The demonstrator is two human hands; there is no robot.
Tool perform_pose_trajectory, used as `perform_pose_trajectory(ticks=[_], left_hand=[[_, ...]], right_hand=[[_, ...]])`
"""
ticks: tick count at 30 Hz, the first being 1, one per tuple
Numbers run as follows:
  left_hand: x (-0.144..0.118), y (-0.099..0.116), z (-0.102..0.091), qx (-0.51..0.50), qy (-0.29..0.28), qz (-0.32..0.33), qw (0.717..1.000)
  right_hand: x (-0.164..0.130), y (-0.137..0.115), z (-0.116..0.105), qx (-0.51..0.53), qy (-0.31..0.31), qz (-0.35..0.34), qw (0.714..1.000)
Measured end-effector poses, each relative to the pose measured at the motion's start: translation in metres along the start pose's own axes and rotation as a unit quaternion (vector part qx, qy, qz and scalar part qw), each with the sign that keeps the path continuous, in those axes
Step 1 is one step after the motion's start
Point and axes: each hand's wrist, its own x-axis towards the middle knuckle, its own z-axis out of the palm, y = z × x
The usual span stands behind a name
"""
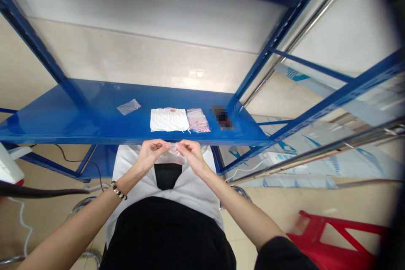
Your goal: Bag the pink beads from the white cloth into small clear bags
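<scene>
My left hand [154, 150] and my right hand [191, 155] pinch the top of a clear plastic bag [172, 158] between thumbs and fingertips, over my lap just below the shelf's front edge. Small reddish bits show through the bag, too small to name. On the blue shelf [91, 114] beyond my hands lies a white cloth pouch [169, 120] with a drawstring. Right beside it is a clear zip bag [198, 120] holding small pink and white pieces. A flat clear zip bag [129, 107], seemingly with nothing in it, lies farther left.
A blurred-out dark object [223, 117] lies at the shelf's right end. Blue uprights [284, 25] frame the shelf. A red stool [335, 236] stands on the floor at right. A white device [9, 164] and cables are at left, and wrapped panels [316, 147] lie at right.
</scene>
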Motion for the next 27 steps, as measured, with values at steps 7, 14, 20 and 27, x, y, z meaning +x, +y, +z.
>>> perform_pose_trajectory(ticks=[7,14,20,27], left_hand=[[0.0013,0.0038,-0.0009,-0.004,0.003,-0.013,1.0],[0.0011,0.0001,-0.0006,-0.017,-0.018,-0.02,1.0],[0.002,-0.0033,-0.0002,-0.009,-0.028,-0.027,0.999],[0.0028,-0.0018,-0.0007,-0.004,-0.058,-0.008,0.998]], right_hand=[[0.0023,-0.0043,-0.0041,-0.01,-0.026,-0.019,0.999],[0.0011,-0.003,-0.0039,0.002,-0.05,-0.001,0.999],[0.0006,0.0018,0.0002,0.038,-0.071,0.021,0.997],[0.0008,0.0028,-0.0021,0.005,-0.07,0.01,0.997]])
